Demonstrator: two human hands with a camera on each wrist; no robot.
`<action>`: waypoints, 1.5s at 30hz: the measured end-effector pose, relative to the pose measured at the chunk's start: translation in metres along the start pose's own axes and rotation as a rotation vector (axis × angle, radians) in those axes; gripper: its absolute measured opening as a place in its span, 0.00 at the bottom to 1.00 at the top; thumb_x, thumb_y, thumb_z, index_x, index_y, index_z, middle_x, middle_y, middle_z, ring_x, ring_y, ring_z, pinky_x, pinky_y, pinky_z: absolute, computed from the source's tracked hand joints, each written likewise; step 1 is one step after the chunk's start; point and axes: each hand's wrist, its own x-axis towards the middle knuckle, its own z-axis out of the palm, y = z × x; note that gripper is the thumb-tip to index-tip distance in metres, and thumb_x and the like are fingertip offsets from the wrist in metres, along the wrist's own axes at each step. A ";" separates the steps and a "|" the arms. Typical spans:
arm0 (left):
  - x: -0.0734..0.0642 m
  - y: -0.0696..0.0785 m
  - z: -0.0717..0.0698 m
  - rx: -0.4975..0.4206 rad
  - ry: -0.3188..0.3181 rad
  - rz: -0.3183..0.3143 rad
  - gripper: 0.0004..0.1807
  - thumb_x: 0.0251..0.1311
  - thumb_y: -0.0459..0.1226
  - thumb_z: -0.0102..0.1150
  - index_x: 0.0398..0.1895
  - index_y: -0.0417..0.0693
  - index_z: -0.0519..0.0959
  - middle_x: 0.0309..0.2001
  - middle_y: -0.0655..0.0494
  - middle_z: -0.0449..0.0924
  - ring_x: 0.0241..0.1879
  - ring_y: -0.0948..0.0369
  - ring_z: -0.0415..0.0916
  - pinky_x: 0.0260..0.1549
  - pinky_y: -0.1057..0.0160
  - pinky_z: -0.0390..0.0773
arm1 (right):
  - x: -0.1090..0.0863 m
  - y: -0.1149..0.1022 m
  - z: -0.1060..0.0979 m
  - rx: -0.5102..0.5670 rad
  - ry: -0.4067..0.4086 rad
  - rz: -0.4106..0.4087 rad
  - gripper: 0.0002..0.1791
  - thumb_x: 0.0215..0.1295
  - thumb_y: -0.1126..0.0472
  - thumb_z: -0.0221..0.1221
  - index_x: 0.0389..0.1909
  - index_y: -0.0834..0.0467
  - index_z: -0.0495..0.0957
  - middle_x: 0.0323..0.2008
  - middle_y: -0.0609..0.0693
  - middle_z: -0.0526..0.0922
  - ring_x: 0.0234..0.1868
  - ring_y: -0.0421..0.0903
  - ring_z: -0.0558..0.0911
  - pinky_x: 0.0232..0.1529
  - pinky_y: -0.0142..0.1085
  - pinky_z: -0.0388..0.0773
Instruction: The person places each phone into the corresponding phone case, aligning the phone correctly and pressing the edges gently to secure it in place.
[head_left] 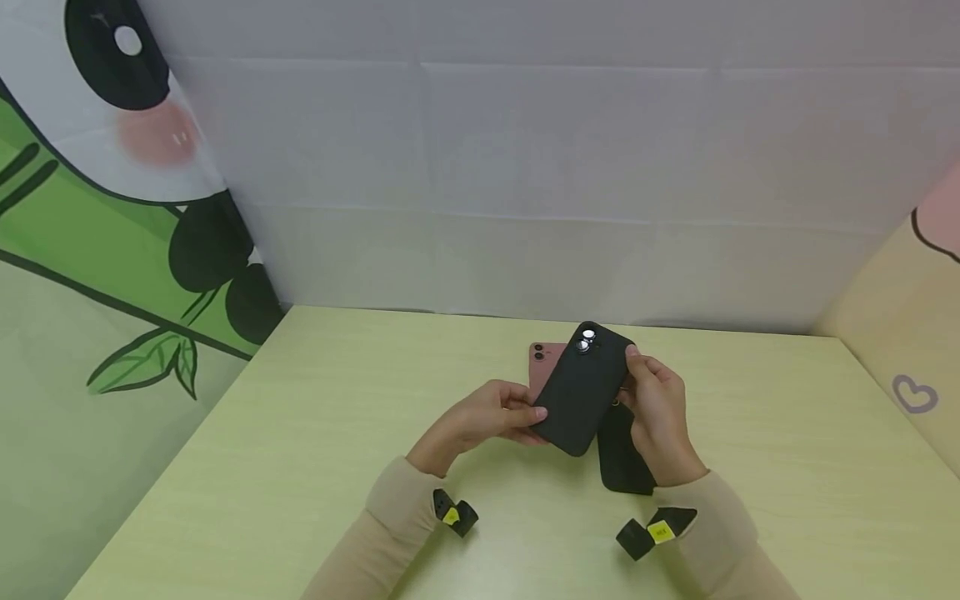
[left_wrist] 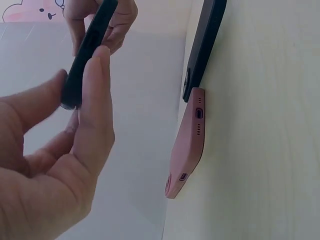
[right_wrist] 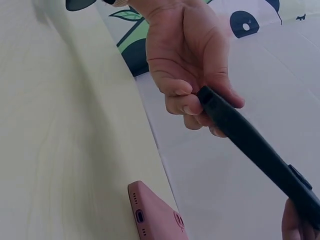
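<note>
A phone in a black case (head_left: 581, 392) is held up off the table, tilted, its two camera lenses facing up. My left hand (head_left: 491, 415) pinches its lower left corner, thumb on top and fingers underneath. At the upper right edge my right hand (head_left: 662, 410) grips it between thumb and fingers. The left wrist view shows the held phone (left_wrist: 85, 60) edge-on, as does the right wrist view. Behind it a pink phone (head_left: 543, 362) lies on the table, partly covered from the head view. A second black phone (head_left: 622, 454) lies beneath my right hand, partly hidden by it.
The pale yellow-green table (head_left: 300, 433) runs back to a creased white wall sheet (head_left: 480, 167). Cartoon-printed panels stand on the left (head_left: 150, 250) and right (head_left: 915, 333). Small black devices with yellow labels sit on both wrists.
</note>
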 end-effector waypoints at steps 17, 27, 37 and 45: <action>0.001 -0.002 -0.003 0.117 0.013 0.039 0.09 0.59 0.30 0.55 0.39 0.31 0.74 0.30 0.51 0.78 0.37 0.41 0.80 0.38 0.49 0.79 | 0.004 0.001 -0.005 -0.053 -0.088 -0.016 0.14 0.65 0.49 0.52 0.26 0.54 0.75 0.19 0.42 0.71 0.20 0.36 0.70 0.24 0.27 0.68; 0.000 -0.002 -0.001 0.160 -0.041 0.056 0.08 0.58 0.29 0.56 0.37 0.30 0.74 0.30 0.51 0.79 0.38 0.39 0.79 0.35 0.57 0.81 | 0.008 0.006 -0.006 -0.074 0.019 -0.177 0.11 0.60 0.53 0.59 0.20 0.49 0.82 0.14 0.42 0.75 0.15 0.38 0.74 0.21 0.29 0.74; 0.001 -0.003 0.000 0.164 -0.066 0.051 0.08 0.58 0.29 0.56 0.38 0.29 0.74 0.31 0.49 0.80 0.37 0.40 0.80 0.36 0.53 0.81 | 0.008 0.005 -0.007 -0.005 0.034 -0.169 0.13 0.59 0.58 0.61 0.16 0.52 0.83 0.11 0.44 0.76 0.12 0.39 0.73 0.17 0.30 0.73; 0.001 -0.004 -0.001 0.185 -0.095 0.019 0.08 0.58 0.31 0.56 0.37 0.31 0.75 0.34 0.44 0.82 0.39 0.39 0.78 0.36 0.58 0.81 | 0.007 0.004 -0.006 0.002 -0.020 -0.119 0.16 0.63 0.59 0.57 0.15 0.54 0.78 0.13 0.43 0.72 0.15 0.39 0.70 0.20 0.30 0.69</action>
